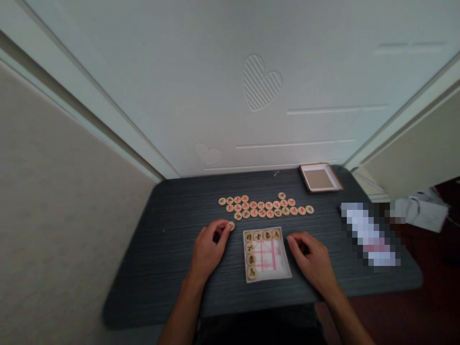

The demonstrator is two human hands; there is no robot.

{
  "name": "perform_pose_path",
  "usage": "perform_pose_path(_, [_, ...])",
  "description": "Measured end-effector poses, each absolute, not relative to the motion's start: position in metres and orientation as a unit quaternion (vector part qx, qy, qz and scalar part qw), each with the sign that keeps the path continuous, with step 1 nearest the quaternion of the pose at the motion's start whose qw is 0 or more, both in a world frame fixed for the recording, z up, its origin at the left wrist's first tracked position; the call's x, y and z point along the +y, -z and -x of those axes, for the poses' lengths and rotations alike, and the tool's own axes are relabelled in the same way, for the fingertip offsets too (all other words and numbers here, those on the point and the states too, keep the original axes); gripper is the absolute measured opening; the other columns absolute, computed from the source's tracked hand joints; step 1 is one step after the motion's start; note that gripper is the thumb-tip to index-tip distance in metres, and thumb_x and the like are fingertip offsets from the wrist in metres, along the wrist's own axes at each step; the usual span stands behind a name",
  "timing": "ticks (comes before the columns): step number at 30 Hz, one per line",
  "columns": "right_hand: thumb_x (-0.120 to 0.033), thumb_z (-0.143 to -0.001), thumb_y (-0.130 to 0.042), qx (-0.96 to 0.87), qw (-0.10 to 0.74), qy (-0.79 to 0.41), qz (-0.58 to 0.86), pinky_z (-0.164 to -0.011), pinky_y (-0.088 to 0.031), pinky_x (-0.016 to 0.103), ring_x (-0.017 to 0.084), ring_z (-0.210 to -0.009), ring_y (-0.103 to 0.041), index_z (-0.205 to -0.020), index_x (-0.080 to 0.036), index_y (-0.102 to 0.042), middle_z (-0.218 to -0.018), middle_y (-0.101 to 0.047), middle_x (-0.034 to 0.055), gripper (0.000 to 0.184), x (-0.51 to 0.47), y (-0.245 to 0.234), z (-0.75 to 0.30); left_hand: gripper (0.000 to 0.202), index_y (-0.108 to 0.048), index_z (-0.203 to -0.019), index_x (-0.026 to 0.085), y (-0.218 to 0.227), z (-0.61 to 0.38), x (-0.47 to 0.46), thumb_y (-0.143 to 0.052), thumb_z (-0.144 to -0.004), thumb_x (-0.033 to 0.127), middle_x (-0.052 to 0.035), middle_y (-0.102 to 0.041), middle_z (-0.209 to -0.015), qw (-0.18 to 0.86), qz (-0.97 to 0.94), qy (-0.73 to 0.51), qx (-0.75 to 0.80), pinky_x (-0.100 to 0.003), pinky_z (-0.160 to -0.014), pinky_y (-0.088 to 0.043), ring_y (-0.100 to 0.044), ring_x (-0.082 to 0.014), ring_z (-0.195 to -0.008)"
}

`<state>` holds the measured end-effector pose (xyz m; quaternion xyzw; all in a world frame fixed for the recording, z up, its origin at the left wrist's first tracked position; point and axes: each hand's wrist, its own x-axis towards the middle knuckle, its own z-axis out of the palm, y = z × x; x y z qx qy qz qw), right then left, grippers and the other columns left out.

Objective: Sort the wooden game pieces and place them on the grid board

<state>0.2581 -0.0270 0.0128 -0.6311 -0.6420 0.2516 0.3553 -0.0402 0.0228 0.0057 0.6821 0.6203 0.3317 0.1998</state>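
My left hand [208,250] is closed in a pinch on a round wooden xiangqi piece [232,225], just below the left part of the laid-out pieces. To its right lies a shallow white box [268,277] with pink lines printed on its floor. Inside the box, several black-marked pieces [258,235] line the top edge and the left edge. My right hand [312,258] rests beside the box's right wall, thumb and fingers curled together; I see nothing in them. Above the box, several rows of pieces [262,213] with red and black characters lie flat on the table.
The dark wood-grain table [161,249] stands against a white panel [215,96] with embossed hearts. A box lid [320,178] lies open side up at the back right. A blurred-out flat object [370,235] is at the right edge. White cloth or paper [427,211] is beyond the table.
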Motion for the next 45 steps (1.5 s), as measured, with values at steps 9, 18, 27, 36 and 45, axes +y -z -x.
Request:
perform_pose_path(9, [-0.039, -0.098, -0.054, -0.641, 0.358, -0.253, 0.63, -0.065, -0.048, 0.029, 0.018, -0.068, -0.063, -0.09, -0.022, -0.07, -0.078, -0.07, 0.0018, 0.024, -0.028, -0.014, -0.258, 0.022, -0.071, -0.113, 0.026, -0.01, 0.041, 0.021, -0.054, -0.099, 0.029, -0.0039, -0.075, -0.108, 0.197, -0.713, -0.362, 0.567, -0.033, -0.084, -0.058, -0.072, -0.0198, -0.095])
perform_pose_path(18, [-0.039, -0.098, -0.056, -0.641, 0.362, -0.249, 0.629, -0.065, -0.047, 0.028, 0.016, -0.067, -0.063, -0.091, -0.023, -0.07, -0.078, -0.07, 0.0004, 0.023, -0.028, -0.009, -0.259, 0.018, -0.07, -0.109, 0.024, -0.003, 0.043, 0.023, -0.062, -0.095, 0.032, -0.0023, -0.074, -0.1, 0.214, -0.682, -0.397, 0.575, -0.03, -0.081, -0.06, -0.073, -0.0165, -0.083])
perform_pose_path(27, [-0.038, -0.098, -0.056, -0.641, 0.367, -0.243, 0.628, -0.065, -0.048, 0.028, 0.016, -0.066, -0.063, -0.089, -0.023, -0.07, -0.076, -0.069, 0.0001, 0.023, -0.028, -0.013, -0.258, 0.018, -0.071, -0.11, 0.023, -0.009, 0.041, 0.023, -0.062, -0.095, 0.026, -0.005, -0.069, -0.109, 0.202, -0.679, -0.427, 0.562, -0.031, -0.081, -0.063, -0.07, -0.0171, -0.091])
perform_pose_path(36, [-0.038, -0.098, -0.055, -0.642, 0.378, -0.246, 0.62, -0.065, -0.047, 0.028, 0.017, -0.067, -0.062, -0.089, -0.022, -0.069, -0.077, -0.069, 0.0009, 0.023, -0.027, -0.012, -0.258, 0.015, -0.072, -0.106, 0.024, -0.019, 0.029, 0.005, -0.064, -0.093, 0.025, -0.0049, -0.065, -0.106, 0.236, -0.666, -0.436, 0.558, -0.029, -0.08, -0.062, -0.067, -0.0169, -0.094])
perform_pose_path(45, [-0.037, -0.098, -0.055, -0.641, 0.376, -0.249, 0.621, -0.064, -0.047, 0.028, 0.016, -0.066, -0.062, -0.089, -0.022, -0.07, -0.077, -0.069, 0.0008, 0.022, -0.027, -0.013, -0.258, 0.007, -0.076, -0.094, 0.024, -0.046, -0.003, -0.029, -0.07, -0.091, 0.023, -0.0017, -0.074, -0.09, 0.322, -0.713, -0.39, 0.485, -0.025, -0.077, -0.055, -0.069, -0.0151, -0.082])
